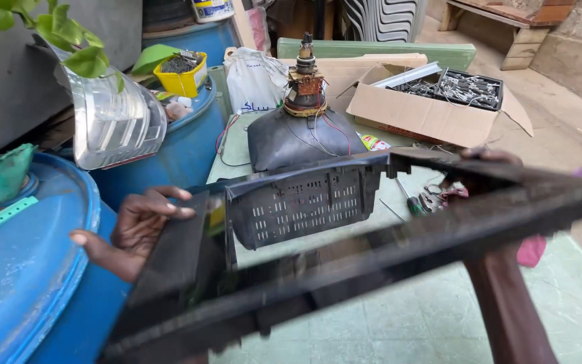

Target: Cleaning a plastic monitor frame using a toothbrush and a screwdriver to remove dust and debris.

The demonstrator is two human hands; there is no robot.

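Head camera view showed a black plastic television casing (304,202), its vented back panel facing the lens, held up tilted above a pale green table (439,317). The left hand (133,229) pressed against the casing's left side, fingers spread over its edge. The right hand (490,158) gripped the casing's far right edge, fingers curled over the rim, with the forearm rising from below. Just behind the casing, a bare picture tube (298,135) sat face down on the table, its copper-wound neck pointing up. A screwdriver (409,202) lay near the right hand. Farther back stood an open cardboard box (432,111) of parts, and blue drums (28,269) flanked the left side.
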